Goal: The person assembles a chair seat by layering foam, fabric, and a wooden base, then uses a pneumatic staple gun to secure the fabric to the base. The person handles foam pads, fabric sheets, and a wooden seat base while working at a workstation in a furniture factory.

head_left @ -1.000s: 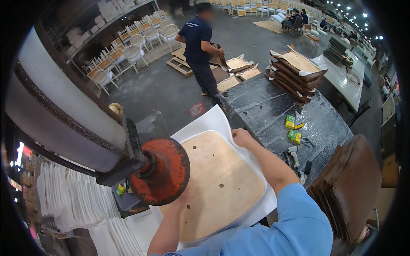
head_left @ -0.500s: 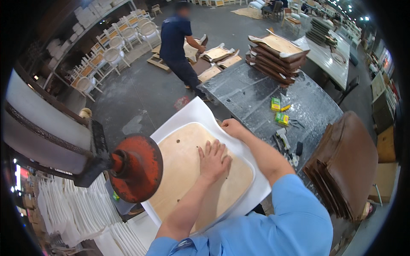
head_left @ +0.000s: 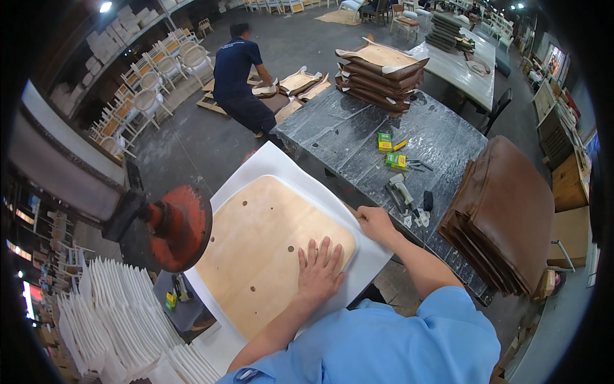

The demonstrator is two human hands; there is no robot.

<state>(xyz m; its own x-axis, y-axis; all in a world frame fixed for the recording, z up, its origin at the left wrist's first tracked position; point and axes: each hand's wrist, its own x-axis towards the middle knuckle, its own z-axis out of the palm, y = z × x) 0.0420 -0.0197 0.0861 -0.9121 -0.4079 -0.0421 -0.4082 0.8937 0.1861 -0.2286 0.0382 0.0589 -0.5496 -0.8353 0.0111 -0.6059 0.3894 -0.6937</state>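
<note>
A pale plywood seat panel [head_left: 249,233] with rounded corners and several drilled holes lies on a larger white foam sheet [head_left: 268,160], whose margin shows around it. My left hand [head_left: 318,272] rests flat on the panel near its right corner, fingers spread. Along the right edge of the sheet, my right hand [head_left: 377,225] is closed on the foam, with its fingertips partly hidden. Left of the panel hangs a worn red round press pad [head_left: 180,228], overlapping the panel's left edge in view.
White foam sheets [head_left: 118,313] are stacked at lower left. On the plastic-covered table [head_left: 320,125] are brown upholstered seats [head_left: 377,80], small green-yellow boxes [head_left: 396,160] and a staple gun [head_left: 401,189]. Brown leather-like pieces [head_left: 502,214] hang at right. Another person [head_left: 240,77] bends over seats beyond.
My left hand has shifted toward the panel's right corner. My right hand has moved nearer along the foam's edge. The other person leans lower, and the whole view has shifted.
</note>
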